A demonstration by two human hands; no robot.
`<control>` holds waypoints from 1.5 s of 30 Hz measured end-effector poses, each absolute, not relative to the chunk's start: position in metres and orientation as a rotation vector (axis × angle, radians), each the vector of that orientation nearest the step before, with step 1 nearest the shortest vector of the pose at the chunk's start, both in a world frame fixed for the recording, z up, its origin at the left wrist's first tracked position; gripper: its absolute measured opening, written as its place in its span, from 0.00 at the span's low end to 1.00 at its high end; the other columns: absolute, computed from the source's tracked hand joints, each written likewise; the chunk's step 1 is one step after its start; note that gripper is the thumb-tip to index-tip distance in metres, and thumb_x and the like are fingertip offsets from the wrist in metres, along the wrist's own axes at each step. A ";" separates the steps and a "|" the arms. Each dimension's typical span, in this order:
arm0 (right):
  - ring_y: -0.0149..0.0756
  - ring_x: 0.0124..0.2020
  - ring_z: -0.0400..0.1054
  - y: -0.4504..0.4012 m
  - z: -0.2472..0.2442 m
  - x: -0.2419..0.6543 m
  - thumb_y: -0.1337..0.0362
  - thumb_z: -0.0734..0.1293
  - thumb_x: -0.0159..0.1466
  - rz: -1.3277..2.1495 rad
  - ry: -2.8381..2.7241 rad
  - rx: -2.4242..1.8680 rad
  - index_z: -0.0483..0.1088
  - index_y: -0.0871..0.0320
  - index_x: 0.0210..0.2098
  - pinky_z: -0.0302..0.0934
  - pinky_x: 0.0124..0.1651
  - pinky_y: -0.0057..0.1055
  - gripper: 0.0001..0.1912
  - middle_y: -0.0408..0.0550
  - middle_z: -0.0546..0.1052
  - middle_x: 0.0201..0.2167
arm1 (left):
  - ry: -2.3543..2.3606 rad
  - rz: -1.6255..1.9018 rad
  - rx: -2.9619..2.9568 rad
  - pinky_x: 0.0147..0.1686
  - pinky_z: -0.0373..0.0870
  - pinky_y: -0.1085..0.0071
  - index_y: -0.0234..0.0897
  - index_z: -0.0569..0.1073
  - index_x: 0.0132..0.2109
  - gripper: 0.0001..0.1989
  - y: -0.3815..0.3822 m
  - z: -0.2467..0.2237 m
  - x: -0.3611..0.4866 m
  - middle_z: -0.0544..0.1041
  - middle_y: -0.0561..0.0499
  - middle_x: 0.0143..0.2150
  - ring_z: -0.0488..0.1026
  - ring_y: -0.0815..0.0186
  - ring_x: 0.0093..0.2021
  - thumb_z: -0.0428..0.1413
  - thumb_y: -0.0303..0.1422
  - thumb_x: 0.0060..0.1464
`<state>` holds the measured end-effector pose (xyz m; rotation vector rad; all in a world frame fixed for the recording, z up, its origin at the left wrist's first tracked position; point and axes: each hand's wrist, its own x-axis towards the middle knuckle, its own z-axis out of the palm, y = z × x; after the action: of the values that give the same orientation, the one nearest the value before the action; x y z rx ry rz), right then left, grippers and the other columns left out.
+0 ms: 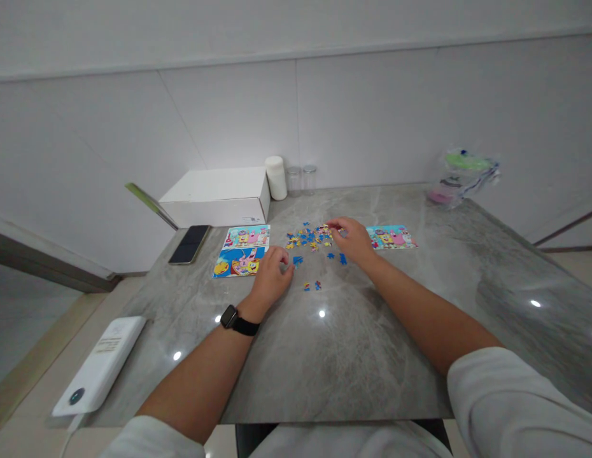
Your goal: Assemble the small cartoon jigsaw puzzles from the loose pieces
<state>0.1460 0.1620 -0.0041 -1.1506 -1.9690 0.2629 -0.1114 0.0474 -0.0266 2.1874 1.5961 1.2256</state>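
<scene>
Head view: right hand (356, 240) is pinching at the scattered blue-and-yellow jigsaw pieces (309, 238), table's twelve o'clock; left hand (272, 275), fingers curled, contents untellable, is resting at ten. Lifting single pieces is working best.

puzzle pieces (308, 238) too small to read, hands' fingertips hidden

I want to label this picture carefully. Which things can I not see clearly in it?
Head view only:
- Loose puzzle pieces: too small to tell their shapes or pictures.
- Left hand: curled fingers hide whether it holds a piece.
- Right hand: fingertips reach into the pile; any grip is hidden.
- Plastic bag: blurred, contents unclear.
- White device: label too small to read.
- Phone: dark screen, shows nothing.
</scene>
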 end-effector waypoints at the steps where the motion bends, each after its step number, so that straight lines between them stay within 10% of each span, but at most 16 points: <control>1: 0.44 0.46 0.77 0.165 -0.004 0.150 0.66 0.66 0.66 0.253 -1.959 -1.164 0.81 0.53 0.46 0.68 0.56 0.42 0.13 0.49 0.84 0.45 | 1.578 1.221 2.185 0.50 0.70 0.62 0.41 0.62 0.35 0.14 0.047 -0.026 -0.111 0.73 0.48 0.44 0.72 0.59 0.48 0.60 0.22 0.54; 45: 0.45 0.51 0.75 0.197 0.011 0.141 0.61 0.66 0.70 0.101 -2.290 -1.346 0.81 0.52 0.49 0.63 0.57 0.40 0.12 0.51 0.84 0.49 | 1.534 1.170 2.101 0.50 0.72 0.61 0.41 0.67 0.31 0.09 0.050 -0.031 -0.114 0.77 0.49 0.43 0.75 0.59 0.47 0.58 0.23 0.54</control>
<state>0.1410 0.1968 0.0108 -1.3458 -2.2896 0.1014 -0.1138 0.0500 -0.0309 2.1006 1.5339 1.1699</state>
